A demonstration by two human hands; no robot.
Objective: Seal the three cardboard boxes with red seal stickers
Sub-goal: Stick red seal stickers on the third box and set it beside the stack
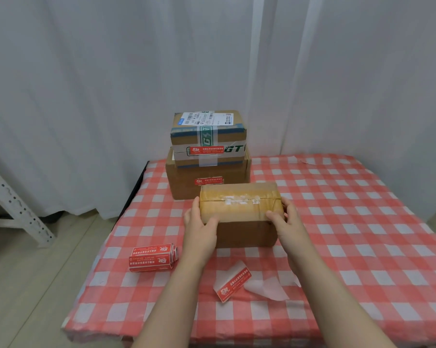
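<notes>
A brown cardboard box [239,209] with shiny tape and white label scraps on top stands in the middle of the table. My left hand [199,227] grips its left end and my right hand [286,222] grips its right end, thumbs on the front top edge. Behind it a larger box [184,184] carries a red seal sticker [209,181] on its front. A smaller taped box [207,136] is stacked on that one and also bears a red sticker [206,149]. A loose red sticker [234,282] lies near me. A bundle of red stickers [153,257] lies to the left.
The table wears a red and white checked cloth [350,234]. White backing paper [267,287] lies beside the loose sticker, and a small scrap [308,160] lies at the far edge. White curtains hang behind. A white metal rack leg [13,209] stands on the floor at left.
</notes>
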